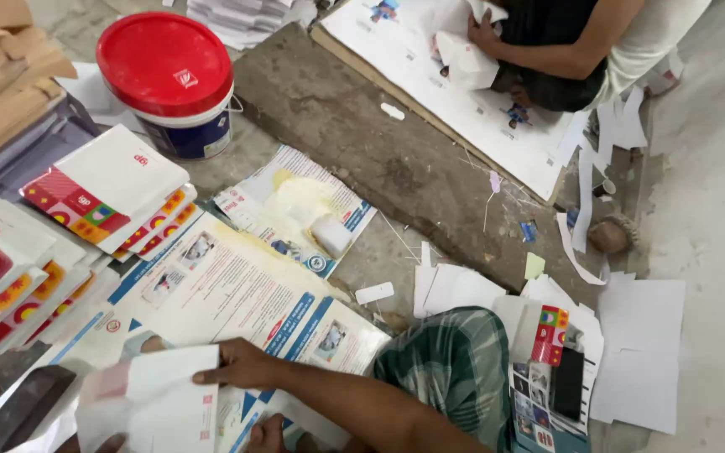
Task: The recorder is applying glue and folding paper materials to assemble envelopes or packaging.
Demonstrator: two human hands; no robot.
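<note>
My right hand (237, 365) reaches across to the left and pinches the right edge of a white envelope (157, 398), which looks blurred. Only a few fingers of my left hand (104, 442) show at the bottom edge under that envelope, so its grip is unclear. Below the envelope lie large printed sheets (237, 289) with blue and red bands, spread on the floor. My knee in green checked cloth (455, 369) is bent to the right of my forearm.
Stacks of white envelopes with red patterned flaps (102, 189) fill the left. A red-lidded bucket (165, 67) stands behind them. A small white block (331, 235) rests on a stained sheet. Another person's hand (484, 33) folds paper on a board (430, 117). Paper offcuts (639, 352) lie at right.
</note>
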